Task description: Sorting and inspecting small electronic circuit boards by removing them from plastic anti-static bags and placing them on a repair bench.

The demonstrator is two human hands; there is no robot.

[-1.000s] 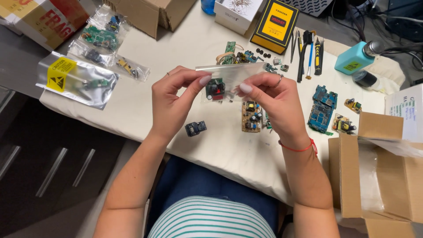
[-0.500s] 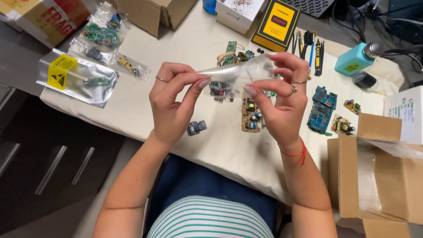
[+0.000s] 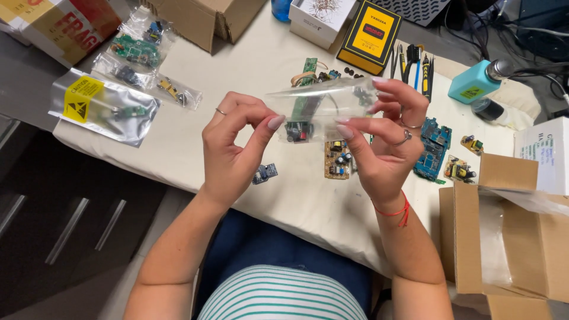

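table (image 3: 195, 142): pale cloth top, cluttered with parts pretty much everywhere
cardboard box (image 3: 504, 237): open, at the right edge
silver bag (image 3: 104, 106): flat on the left side, yellow label on it
left hand (image 3: 234, 148): thumb and forefinger pinching the left end of the clear bag
right hand (image 3: 385, 136): fingers gripping the bag's right side
clear bag (image 3: 320, 109): held up over the table between both hands
small part (image 3: 298, 131): dark with a red bit, sitting inside the bag's lower left corner
circuit board (image 3: 338, 160): on the table just under the bag
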